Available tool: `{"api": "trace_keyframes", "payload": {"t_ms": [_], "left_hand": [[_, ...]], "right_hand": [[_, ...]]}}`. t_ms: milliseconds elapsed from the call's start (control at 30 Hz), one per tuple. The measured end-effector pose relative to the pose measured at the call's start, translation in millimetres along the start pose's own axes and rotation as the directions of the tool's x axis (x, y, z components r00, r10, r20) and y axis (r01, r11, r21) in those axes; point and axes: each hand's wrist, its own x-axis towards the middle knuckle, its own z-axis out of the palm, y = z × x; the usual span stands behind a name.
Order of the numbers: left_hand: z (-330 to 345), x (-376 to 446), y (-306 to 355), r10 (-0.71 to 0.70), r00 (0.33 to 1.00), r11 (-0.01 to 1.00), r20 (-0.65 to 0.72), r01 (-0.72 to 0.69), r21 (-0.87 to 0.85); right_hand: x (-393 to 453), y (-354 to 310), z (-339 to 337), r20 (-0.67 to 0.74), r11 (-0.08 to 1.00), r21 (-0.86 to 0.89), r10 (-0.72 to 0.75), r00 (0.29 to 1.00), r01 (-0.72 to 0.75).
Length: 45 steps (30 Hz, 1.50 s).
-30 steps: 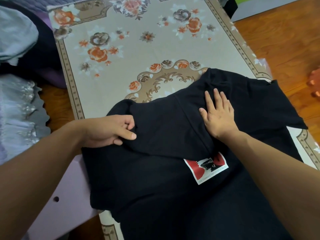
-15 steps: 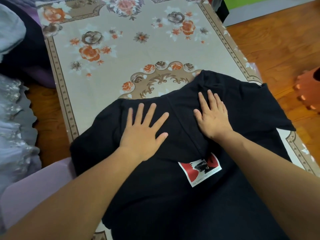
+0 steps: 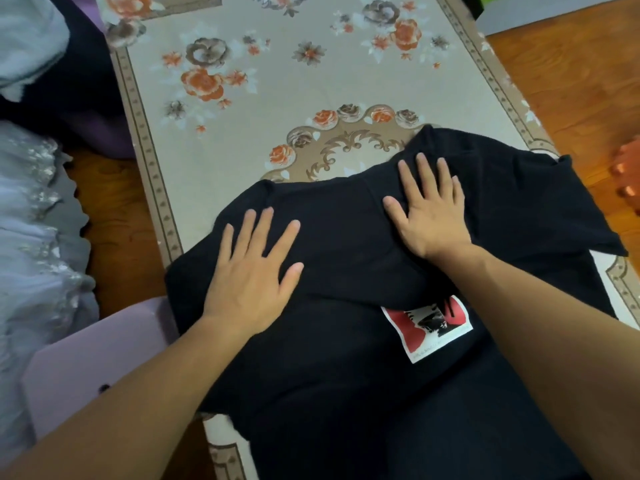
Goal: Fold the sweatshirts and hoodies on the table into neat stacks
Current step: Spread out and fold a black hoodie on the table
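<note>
So the black sweatshirt (image 3: 363, 341) is spread over the near half of the table (image 3: 277, 81), and both hands are lying flat on top of it, fingers straight and spread, not gripping anything, just pressing on the fabric. The left hand (image 3: 252, 275) sits on the left part of a folded-over flap, close to the garment's left edge, and the right hand (image 3: 429, 216) is up nearer the far edge, with its fingertips pointing at the table's far end. The fold they're resting on runs across between the two hands, and just below it, near the right forearm, there's a red, white and black printed patch (image 3: 429, 327) poking out, partly covered by the flap. The sweatshirt's long axis runs roughly from the near edge away toward the far end, tilted a bit to the right. Its left side hangs slightly past the table's left border, and one corner on the right reaches out to the right border. The whole far half of the floral tablecloth is bare, so plenty of room up there. Off to the left there's pale lacy fabric (image 3: 38, 220) and a lilac piece of furniture (image 3: 93, 368), with wooden floor (image 3: 571, 81) on the right.
</note>
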Motion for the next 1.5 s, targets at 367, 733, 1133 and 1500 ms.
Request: {"api": "trace_keyframes", "payload": {"t_ms": [367,733,1133,1500], "left_hand": [[-21.8,-82.7,-44.4,-0.642,0.765,0.573,-0.048,0.437,-0.693],[50.4,-162.5,-30.1,-0.12,0.415,-0.948,0.902,0.223,-0.229],[-57.3,-168.1,-96.3,-0.58,0.518,-0.815,0.629,-0.363,-0.452],[-42.8,-272.1,-147.4,-0.748,0.253,-0.657,0.614,-0.419,-0.627]], "right_hand": [[-97.8,-114.9,12.1,-0.046,0.963,0.021,-0.269,0.962,0.27],[-104.6,-127.8,38.6,-0.028,0.98,-0.068,-0.19,0.981,0.188],[-94.1,-118.7,12.6,0.225,0.981,-0.011,-0.186,0.956,0.193],[-93.1,-132.9,2.4,0.329,0.993,-0.003,-0.107,0.938,0.115]]}}
